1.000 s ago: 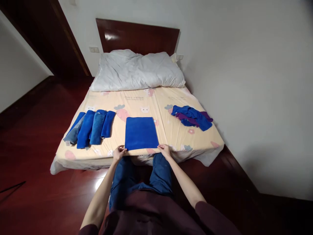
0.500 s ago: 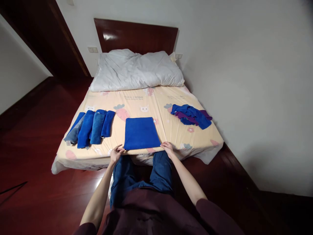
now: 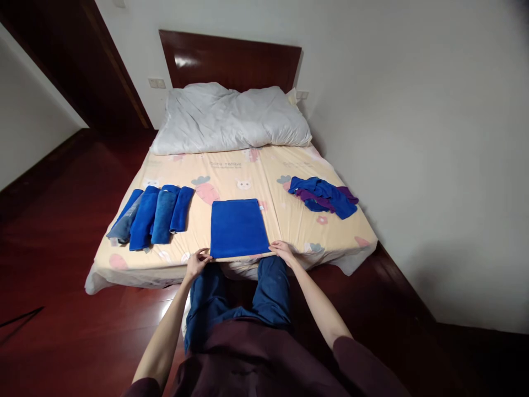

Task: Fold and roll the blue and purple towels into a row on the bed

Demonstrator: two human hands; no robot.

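Note:
A blue towel (image 3: 238,229) lies spread flat at the front edge of the bed, with a small white tag on its right side. My left hand (image 3: 198,263) pinches its near left corner between thumb and fingers. At the near right corner, my right hand (image 3: 282,252) grips the cloth the same way. Several rolled blue towels (image 3: 161,215) lie side by side to the left. On the right is a loose heap of blue and purple cloths (image 3: 324,196).
The bed (image 3: 264,176) has a cream sheet printed with carrots and rabbits. A bunched white quilt (image 3: 233,118) lies below the dark wooden headboard (image 3: 231,58). A white wall (image 3: 433,138) runs along the right, and dark red floor (image 3: 53,237) shows on the left.
The towel's near edge has come slightly toward me, and its near corners are now drawn down with both hands. The rolls and the heap have not moved.

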